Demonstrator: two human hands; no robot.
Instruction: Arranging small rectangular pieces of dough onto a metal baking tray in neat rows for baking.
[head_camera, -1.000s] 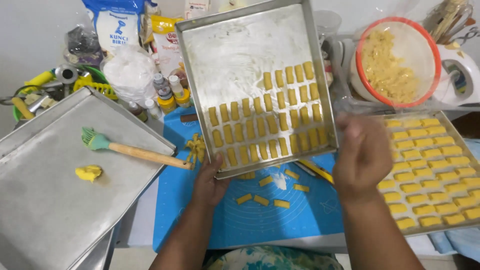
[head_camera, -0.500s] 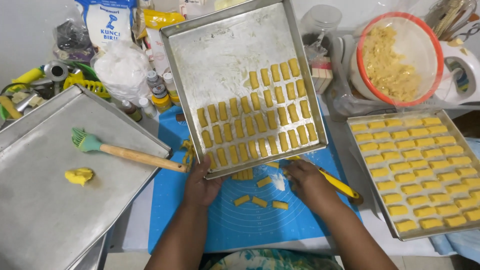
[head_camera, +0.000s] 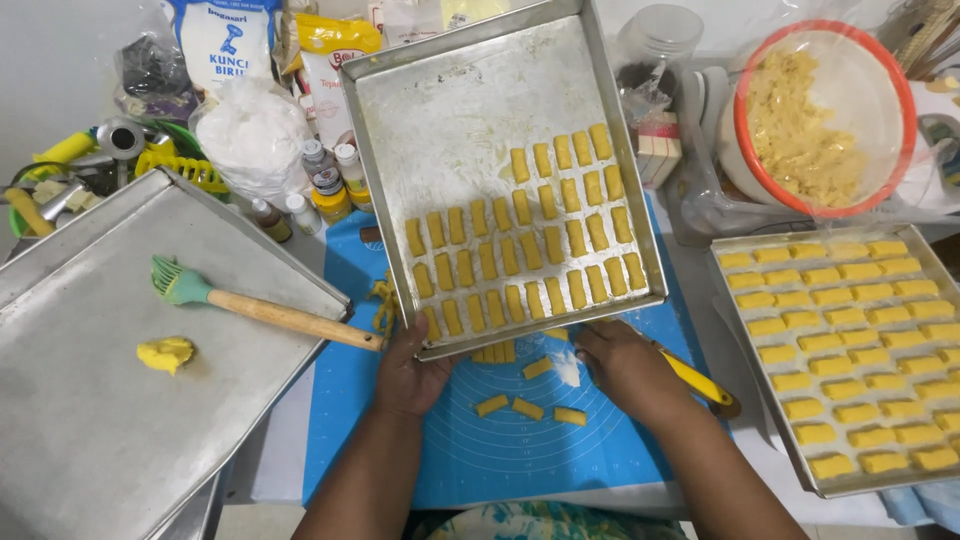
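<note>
1. The left hand (head_camera: 410, 372) sits at lower centre of the frame, fingers closed on the near left corner of a metal baking tray (head_camera: 470, 110), which it holds tilted above the mat.
2. The right hand (head_camera: 622, 362) lies just right of it at the tray's near edge, palm down over the blue mat (head_camera: 480, 450); its fingers are curled, but whether they pinch anything cannot be told.
3. The tray fills the upper centre of the frame. Rows of small yellow dough sticks (head_camera: 520, 250) cover its lower half; its upper half is bare and floured.
4. A few loose dough pieces (head_camera: 528, 408) lie on the mat between the two hands, just below the tray's edge.
5. A yellow-handled tool (head_camera: 698, 380) lies on the mat, touching the right hand's outer side.
6. At the right edge a second tray (head_camera: 728, 330) is packed with dough sticks.
7. At upper right an orange-rimmed bowl (head_camera: 742, 120) holds crumbly yellow dough under clear film.
8. At left an empty metal tray (head_camera: 90, 450) carries a green-bristled brush (head_camera: 260, 312) with a wooden handle and a lump of butter (head_camera: 165, 353).
9. Small bottles (head_camera: 325, 180) and bags crowd the upper left.
</note>
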